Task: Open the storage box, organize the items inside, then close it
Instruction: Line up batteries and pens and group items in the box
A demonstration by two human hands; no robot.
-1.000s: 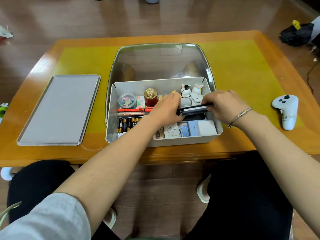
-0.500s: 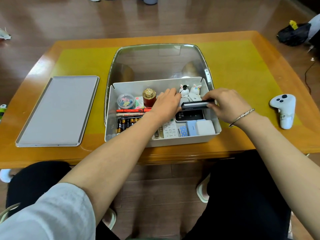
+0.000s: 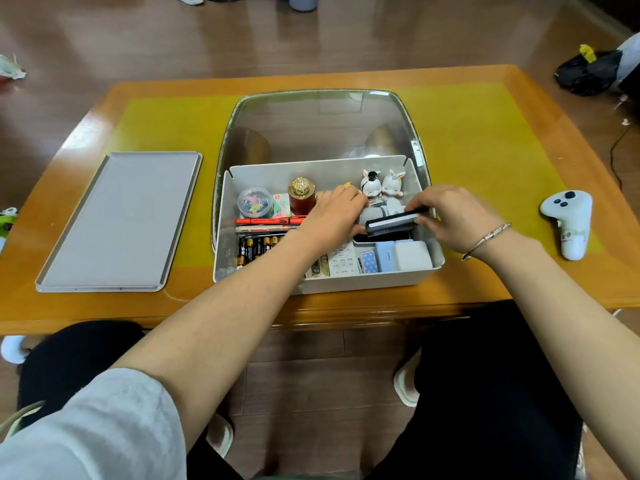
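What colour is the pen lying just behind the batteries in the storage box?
Orange-red with a black tip; the pen shows best in the head view, the only view given.

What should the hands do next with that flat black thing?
Probably lower the flat black case into the right side of the storage box. The right hand pinches it tilted on edge above the items there, and the left hand rests beside it, seemingly making room.
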